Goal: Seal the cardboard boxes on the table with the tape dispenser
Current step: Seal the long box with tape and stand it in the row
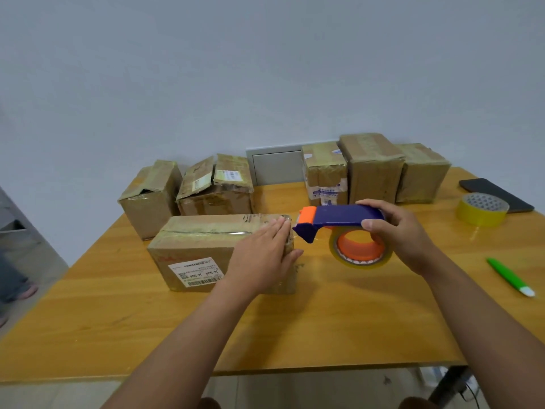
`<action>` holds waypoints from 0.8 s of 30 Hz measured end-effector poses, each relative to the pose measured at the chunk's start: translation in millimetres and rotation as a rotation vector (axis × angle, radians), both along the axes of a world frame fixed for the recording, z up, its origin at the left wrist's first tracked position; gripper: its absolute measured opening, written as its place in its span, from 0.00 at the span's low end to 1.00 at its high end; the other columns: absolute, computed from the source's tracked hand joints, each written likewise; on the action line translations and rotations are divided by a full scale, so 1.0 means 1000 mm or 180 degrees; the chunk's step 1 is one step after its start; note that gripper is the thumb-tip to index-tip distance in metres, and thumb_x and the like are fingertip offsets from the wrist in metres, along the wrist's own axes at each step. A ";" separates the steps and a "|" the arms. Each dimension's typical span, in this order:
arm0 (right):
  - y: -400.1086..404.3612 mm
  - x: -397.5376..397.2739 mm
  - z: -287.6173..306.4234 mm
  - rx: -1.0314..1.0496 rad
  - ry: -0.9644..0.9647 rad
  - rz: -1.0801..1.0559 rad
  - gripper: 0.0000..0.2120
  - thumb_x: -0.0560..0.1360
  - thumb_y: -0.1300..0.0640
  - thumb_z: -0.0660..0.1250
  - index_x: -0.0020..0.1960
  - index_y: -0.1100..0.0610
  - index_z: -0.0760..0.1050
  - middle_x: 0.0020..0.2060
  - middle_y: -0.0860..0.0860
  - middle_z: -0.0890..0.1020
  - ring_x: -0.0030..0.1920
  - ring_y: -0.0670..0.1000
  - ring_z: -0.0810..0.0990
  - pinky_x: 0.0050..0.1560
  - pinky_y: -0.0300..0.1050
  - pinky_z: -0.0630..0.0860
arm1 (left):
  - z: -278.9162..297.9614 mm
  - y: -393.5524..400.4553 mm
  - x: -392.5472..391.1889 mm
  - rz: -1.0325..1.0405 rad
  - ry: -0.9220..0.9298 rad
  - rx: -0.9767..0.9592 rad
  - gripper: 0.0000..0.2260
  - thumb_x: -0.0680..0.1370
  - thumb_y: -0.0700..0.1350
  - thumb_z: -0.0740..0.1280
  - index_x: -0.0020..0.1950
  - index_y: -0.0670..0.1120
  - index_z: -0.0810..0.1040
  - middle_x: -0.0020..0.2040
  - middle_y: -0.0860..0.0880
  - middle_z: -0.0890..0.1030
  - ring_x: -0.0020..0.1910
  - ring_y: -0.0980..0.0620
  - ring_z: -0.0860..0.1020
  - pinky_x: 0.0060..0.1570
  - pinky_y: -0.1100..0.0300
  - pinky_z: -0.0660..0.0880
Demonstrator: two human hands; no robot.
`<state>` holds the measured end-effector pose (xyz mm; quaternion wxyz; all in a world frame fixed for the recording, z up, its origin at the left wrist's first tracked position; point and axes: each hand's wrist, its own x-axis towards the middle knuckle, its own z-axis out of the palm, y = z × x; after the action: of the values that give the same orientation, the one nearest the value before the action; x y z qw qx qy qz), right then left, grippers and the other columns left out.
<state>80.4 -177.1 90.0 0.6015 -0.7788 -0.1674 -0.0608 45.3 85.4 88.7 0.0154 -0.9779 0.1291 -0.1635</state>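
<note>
At desk centre, left hand [262, 255] lies flat pinning tape on box [218, 249]; right hand [404, 234] at 3 o'clock grips tape dispenser [342, 222] to cut.

A plain packing room or office: bare pale wall [265, 69]; wooden table [118, 335] crowded with labelled cardboard parcels [206, 187]; spare tape roll [482, 212]; tiled floor [295, 391].

Matt cardboard box [206, 246], glossy plastic tape dispenser [339, 219], smooth wooden table [295, 326].
</note>
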 end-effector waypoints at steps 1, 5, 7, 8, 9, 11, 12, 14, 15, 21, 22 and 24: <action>-0.002 0.000 -0.002 -0.0033 -0.0009 0.0028 0.28 0.62 0.35 0.69 0.61 0.39 0.75 0.57 0.45 0.79 0.54 0.47 0.79 0.44 0.38 0.77 | 0.000 0.001 0.000 -0.0004 0.0016 0.0018 0.31 0.81 0.64 0.50 0.80 0.51 0.51 0.80 0.53 0.55 0.78 0.55 0.55 0.72 0.55 0.62; -0.023 -0.006 -0.006 0.0021 -0.0012 0.0000 0.28 0.62 0.36 0.69 0.60 0.42 0.77 0.54 0.45 0.80 0.50 0.43 0.80 0.42 0.36 0.76 | -0.001 0.003 0.001 -0.0028 0.0031 0.0012 0.31 0.81 0.64 0.51 0.80 0.51 0.53 0.80 0.53 0.55 0.78 0.55 0.55 0.72 0.55 0.62; -0.036 -0.008 -0.006 -0.0090 0.0029 -0.0002 0.28 0.61 0.36 0.69 0.60 0.41 0.77 0.55 0.45 0.80 0.52 0.45 0.79 0.44 0.37 0.75 | 0.000 0.002 0.000 -0.0037 0.0029 0.0019 0.31 0.81 0.64 0.51 0.80 0.51 0.53 0.80 0.53 0.55 0.78 0.55 0.55 0.71 0.55 0.63; -0.040 -0.010 -0.005 -0.0192 0.0055 0.0037 0.26 0.61 0.37 0.70 0.59 0.40 0.77 0.55 0.44 0.79 0.53 0.45 0.79 0.45 0.38 0.74 | 0.001 0.002 0.000 -0.0037 0.0044 0.0012 0.31 0.81 0.64 0.51 0.80 0.51 0.52 0.80 0.53 0.55 0.78 0.55 0.55 0.71 0.55 0.64; -0.041 -0.010 -0.002 -0.0305 0.0084 0.0073 0.25 0.62 0.38 0.71 0.59 0.39 0.77 0.55 0.42 0.79 0.53 0.44 0.79 0.46 0.38 0.74 | 0.001 0.002 0.000 -0.0033 0.0063 0.0007 0.31 0.81 0.64 0.51 0.80 0.52 0.52 0.80 0.54 0.55 0.78 0.56 0.55 0.70 0.54 0.65; -0.036 -0.006 0.010 -0.0615 0.0072 0.0083 0.22 0.65 0.41 0.71 0.58 0.40 0.77 0.54 0.42 0.80 0.52 0.45 0.79 0.45 0.38 0.74 | 0.002 0.002 0.000 -0.0013 0.0106 0.0044 0.32 0.80 0.66 0.51 0.80 0.53 0.52 0.80 0.55 0.54 0.78 0.56 0.55 0.69 0.54 0.67; -0.031 -0.002 0.019 -0.0802 0.0048 0.0075 0.21 0.66 0.42 0.71 0.58 0.41 0.78 0.52 0.42 0.80 0.51 0.45 0.79 0.45 0.39 0.73 | 0.002 0.003 0.000 -0.0003 0.0132 0.0077 0.32 0.80 0.66 0.50 0.80 0.53 0.51 0.80 0.55 0.54 0.78 0.56 0.54 0.68 0.53 0.67; -0.019 0.004 0.038 -0.1039 0.0051 0.0110 0.14 0.69 0.44 0.73 0.54 0.45 0.80 0.47 0.44 0.82 0.46 0.45 0.78 0.43 0.41 0.71 | 0.003 0.002 0.000 0.0002 0.0188 0.0111 0.34 0.79 0.67 0.50 0.80 0.53 0.50 0.80 0.54 0.53 0.78 0.56 0.54 0.68 0.52 0.68; -0.013 0.006 0.046 -0.1073 0.0082 0.0162 0.09 0.72 0.47 0.73 0.51 0.47 0.82 0.43 0.47 0.83 0.44 0.47 0.78 0.42 0.43 0.71 | 0.003 0.001 0.000 0.0002 0.0215 0.0123 0.34 0.78 0.67 0.49 0.81 0.53 0.49 0.80 0.54 0.53 0.78 0.55 0.53 0.69 0.52 0.67; 0.005 0.019 0.041 -0.2524 0.0326 -0.0073 0.16 0.69 0.43 0.73 0.49 0.53 0.82 0.45 0.52 0.82 0.45 0.51 0.78 0.45 0.51 0.78 | 0.003 0.004 -0.002 -0.0044 0.0219 0.0065 0.33 0.79 0.67 0.50 0.80 0.54 0.51 0.80 0.54 0.54 0.78 0.55 0.54 0.69 0.52 0.67; 0.000 0.017 0.032 -0.2575 0.0318 -0.0268 0.17 0.69 0.42 0.73 0.50 0.53 0.81 0.46 0.52 0.82 0.45 0.51 0.78 0.45 0.50 0.77 | 0.002 0.005 -0.002 -0.0063 0.0226 0.0050 0.33 0.79 0.67 0.50 0.80 0.54 0.51 0.80 0.54 0.54 0.78 0.55 0.55 0.69 0.52 0.67; -0.009 0.009 0.016 -0.2158 0.0138 -0.0576 0.17 0.70 0.43 0.73 0.54 0.51 0.79 0.49 0.50 0.81 0.47 0.51 0.76 0.43 0.45 0.75 | 0.000 0.005 -0.001 -0.0096 0.0163 0.0033 0.31 0.80 0.65 0.50 0.80 0.53 0.52 0.80 0.53 0.55 0.78 0.54 0.55 0.69 0.52 0.66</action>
<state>88.9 -186.6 105.6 0.3042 -0.9470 -0.0956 -0.0383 44.6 90.3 89.1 0.0147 -0.9797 0.1450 -0.1380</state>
